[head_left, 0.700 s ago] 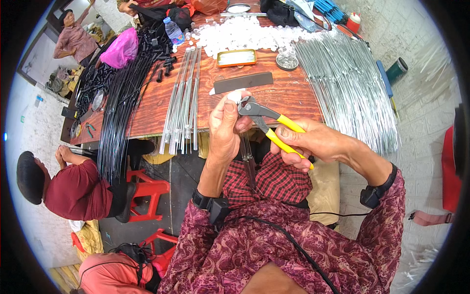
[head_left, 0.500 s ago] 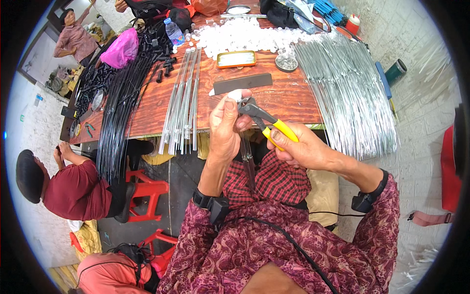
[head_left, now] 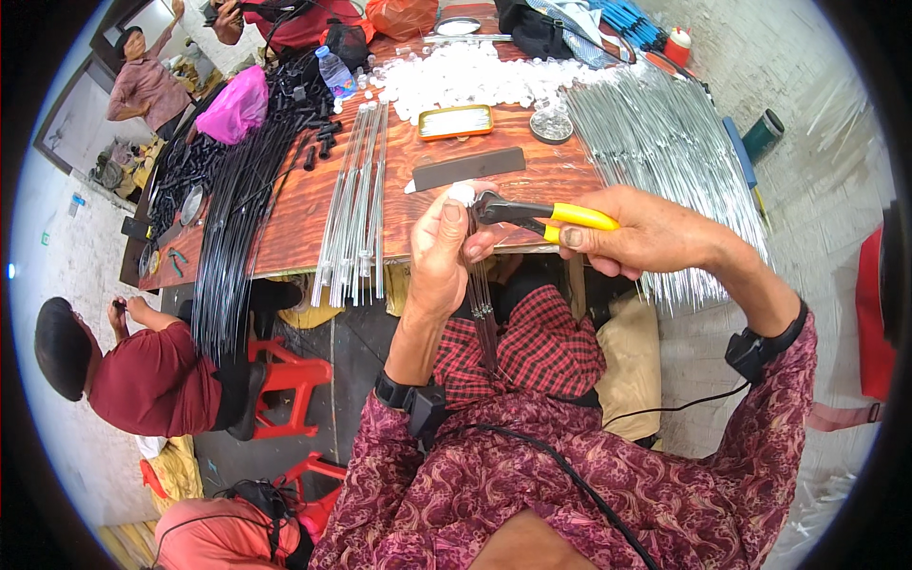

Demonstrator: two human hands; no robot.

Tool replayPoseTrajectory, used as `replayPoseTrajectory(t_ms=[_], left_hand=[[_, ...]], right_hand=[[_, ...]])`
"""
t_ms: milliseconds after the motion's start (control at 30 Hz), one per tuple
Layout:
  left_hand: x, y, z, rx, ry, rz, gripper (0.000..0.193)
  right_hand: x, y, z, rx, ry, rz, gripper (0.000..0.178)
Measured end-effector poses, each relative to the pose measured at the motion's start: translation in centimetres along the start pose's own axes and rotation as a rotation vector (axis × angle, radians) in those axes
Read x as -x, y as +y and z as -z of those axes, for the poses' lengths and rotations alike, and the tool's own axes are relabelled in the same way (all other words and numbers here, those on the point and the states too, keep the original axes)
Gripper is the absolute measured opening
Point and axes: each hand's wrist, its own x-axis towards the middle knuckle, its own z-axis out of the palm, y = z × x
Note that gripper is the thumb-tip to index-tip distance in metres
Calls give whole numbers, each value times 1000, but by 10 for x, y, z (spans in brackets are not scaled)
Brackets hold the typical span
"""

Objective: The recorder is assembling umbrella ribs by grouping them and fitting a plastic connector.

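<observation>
My left hand [head_left: 437, 252] is raised at the near table edge, closed on a small white plastic cap [head_left: 462, 194] between thumb and fingers. A bundle of thin metal rods [head_left: 482, 309] hangs below that hand over my checked lap; their upper ends are hidden by the fingers. My right hand [head_left: 651, 233] grips the end-cutting pincers [head_left: 584, 218] by their yellow handles. The black jaws touch or nearly touch the piece at my left fingertips; whether they bite on anything cannot be made out. Just beyond lies a dark flat bar [head_left: 470, 169] on the table.
The wooden table [head_left: 285, 228] carries white plastic pieces [head_left: 456, 71], an orange-rimmed tin [head_left: 456, 122], a round dish [head_left: 551, 124], silver rods [head_left: 674, 180], clear-ended rods [head_left: 356, 204], and black rods [head_left: 233, 228]. A co-worker in dark red [head_left: 157, 380] sits at left by a red stool [head_left: 290, 385].
My right hand and forearm have swung right and slightly up, so the pincers lie nearly level with their handles closer together. My left hand has barely moved.
</observation>
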Motion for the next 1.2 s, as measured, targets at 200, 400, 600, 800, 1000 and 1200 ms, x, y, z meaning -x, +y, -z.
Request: replayPoseTrajectory(t_ms=[200,400,600,800,1000,1200], left_hand=[[3,0,-8,-49,43,-21,43],[4,-5,-11,-109,28,-57,42],[1,-12,-12,-238,87,-90,39],[2,-12,-15,-346,181,-119,38],[-11,-7,4,-189,180,-108,42],[-13,-3,21,-3,56,-6,50]], right_hand=[[8,-15,14,64,-58,-26,32],[10,-17,20,117,-60,-28,32],[7,-15,20,190,-31,-71,30],[-8,-7,1,327,163,49,26],[-33,19,-47,188,420,179,26],[-40,30,-47,-268,82,97,25]])
